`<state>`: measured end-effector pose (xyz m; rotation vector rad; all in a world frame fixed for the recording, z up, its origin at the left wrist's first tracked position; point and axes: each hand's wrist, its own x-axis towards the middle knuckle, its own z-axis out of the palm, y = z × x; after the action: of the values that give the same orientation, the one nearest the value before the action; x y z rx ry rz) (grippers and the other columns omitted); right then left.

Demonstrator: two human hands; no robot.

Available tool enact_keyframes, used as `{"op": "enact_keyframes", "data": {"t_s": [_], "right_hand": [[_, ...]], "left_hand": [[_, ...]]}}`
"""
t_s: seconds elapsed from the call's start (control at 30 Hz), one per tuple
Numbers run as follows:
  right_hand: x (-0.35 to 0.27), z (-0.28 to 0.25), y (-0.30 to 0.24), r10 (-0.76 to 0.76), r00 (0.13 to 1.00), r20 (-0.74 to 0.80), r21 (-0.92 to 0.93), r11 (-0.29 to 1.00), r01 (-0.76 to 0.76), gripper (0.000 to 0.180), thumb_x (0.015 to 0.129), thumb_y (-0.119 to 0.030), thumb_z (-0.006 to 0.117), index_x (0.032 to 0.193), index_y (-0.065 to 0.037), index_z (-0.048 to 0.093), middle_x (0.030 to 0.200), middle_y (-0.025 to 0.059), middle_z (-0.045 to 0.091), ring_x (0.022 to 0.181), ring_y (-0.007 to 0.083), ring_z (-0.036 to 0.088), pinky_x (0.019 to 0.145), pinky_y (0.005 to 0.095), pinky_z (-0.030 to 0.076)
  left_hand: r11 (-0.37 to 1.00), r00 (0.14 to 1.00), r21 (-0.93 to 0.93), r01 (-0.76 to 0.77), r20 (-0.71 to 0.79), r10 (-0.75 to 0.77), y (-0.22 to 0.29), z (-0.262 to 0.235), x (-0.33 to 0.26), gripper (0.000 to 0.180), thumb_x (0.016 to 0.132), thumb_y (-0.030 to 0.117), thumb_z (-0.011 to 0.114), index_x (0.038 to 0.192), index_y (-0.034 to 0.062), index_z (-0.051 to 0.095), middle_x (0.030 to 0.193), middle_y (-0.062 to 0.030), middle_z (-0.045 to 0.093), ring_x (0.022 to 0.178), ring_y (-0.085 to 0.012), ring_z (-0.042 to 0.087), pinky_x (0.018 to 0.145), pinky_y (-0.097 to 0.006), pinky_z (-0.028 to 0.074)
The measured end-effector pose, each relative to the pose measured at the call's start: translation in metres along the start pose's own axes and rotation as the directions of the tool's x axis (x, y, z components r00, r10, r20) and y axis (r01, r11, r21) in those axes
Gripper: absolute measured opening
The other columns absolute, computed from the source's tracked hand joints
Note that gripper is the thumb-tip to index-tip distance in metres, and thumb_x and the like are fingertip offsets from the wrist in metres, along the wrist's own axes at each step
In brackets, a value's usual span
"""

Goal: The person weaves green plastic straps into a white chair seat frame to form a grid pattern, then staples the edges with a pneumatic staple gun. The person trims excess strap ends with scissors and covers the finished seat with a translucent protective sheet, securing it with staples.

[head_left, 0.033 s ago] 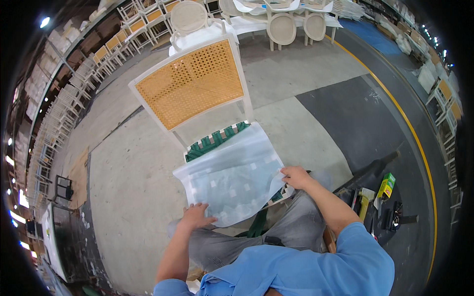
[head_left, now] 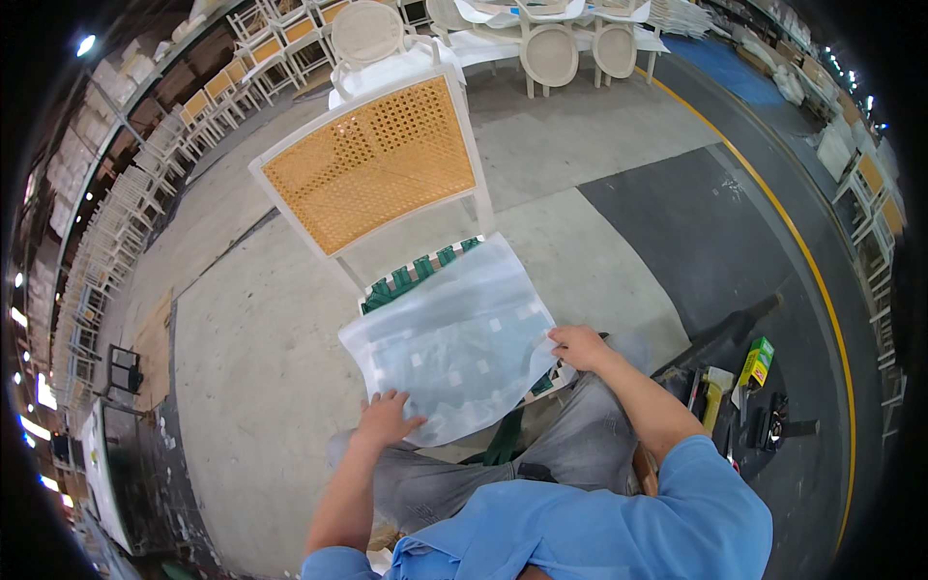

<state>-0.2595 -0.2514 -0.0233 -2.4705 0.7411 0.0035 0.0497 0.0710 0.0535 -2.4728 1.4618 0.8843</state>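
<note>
A translucent pale-blue sheet of thin fabric (head_left: 454,348) lies over the seat of a white chair, with small whitish square patches showing across it. Green webbing straps (head_left: 411,275) on the seat frame show past its far edge. Behind the seat rises the woven cane backrest (head_left: 372,159). My right hand (head_left: 578,348) pinches the sheet's right edge, which is lifted in a small fold. On the near left corner rests my left hand (head_left: 387,420), its fingers spread and thumb pointing inward over the fabric.
To my right, a dark stand holds tools, a yellow-handled tool (head_left: 715,396) and a green-and-yellow box (head_left: 758,362). Rows of chairs (head_left: 126,213) line the left side. Upturned chairs lie on a covered table (head_left: 493,46) ahead. A yellow line (head_left: 783,213) curves along the right floor.
My left hand has shifted very slightly, its fingers a little farther up the sheet. The sheet's far edge sits marginally farther toward the backrest. My right hand stays in place.
</note>
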Motion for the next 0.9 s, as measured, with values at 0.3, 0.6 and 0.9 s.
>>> {"op": "enact_keyframes", "data": {"t_s": [0.3, 0.6, 0.9], "right_hand": [[0.002, -0.033, -0.010, -0.102, 0.930, 0.353, 0.143, 0.988, 0.054, 0.080, 0.081, -0.037, 0.084, 0.150, -0.012, 0.053, 0.157, 0.0223, 0.047, 0.136, 0.0339, 0.055, 0.111, 0.0421, 0.044], [0.050, 0.007, 0.022, 0.528, 0.792, 0.308, 0.585, 0.551, -0.595, 0.070, 0.100, -0.045, 0.064, 0.152, -0.002, 0.047, 0.153, 0.0249, 0.050, 0.140, 0.0382, 0.050, 0.113, 0.0453, 0.041], [0.082, 0.034, 0.019, 0.476, 0.825, 0.304, 0.576, 0.598, -0.557, 0.053, 0.102, -0.045, 0.057, 0.126, 0.001, 0.070, 0.120, 0.0206, 0.072, 0.109, 0.0322, 0.068, 0.093, 0.0430, 0.051]], "left_hand": [[0.979, 0.947, -0.108, -0.176, -0.291, 0.138, 0.077, 0.025, 0.100, 0.066, 0.103, 0.046, 0.054, 0.160, 0.0174, 0.038, 0.169, -0.0165, 0.028, 0.155, -0.0450, 0.022, 0.124, -0.062, 0.018], [0.981, 0.858, -0.032, -0.193, -0.491, 0.153, 0.090, 0.047, 0.128, 0.063, 0.102, 0.047, 0.053, 0.160, 0.0255, 0.041, 0.170, -0.0078, 0.029, 0.156, -0.0421, 0.021, 0.125, -0.062, 0.011], [0.989, 0.823, 0.015, -0.145, -0.553, 0.129, 0.048, 0.049, 0.148, 0.061, 0.101, 0.047, 0.054, 0.158, 0.0260, 0.044, 0.168, -0.0071, 0.034, 0.155, -0.0418, 0.025, 0.125, -0.062, 0.013]]}}
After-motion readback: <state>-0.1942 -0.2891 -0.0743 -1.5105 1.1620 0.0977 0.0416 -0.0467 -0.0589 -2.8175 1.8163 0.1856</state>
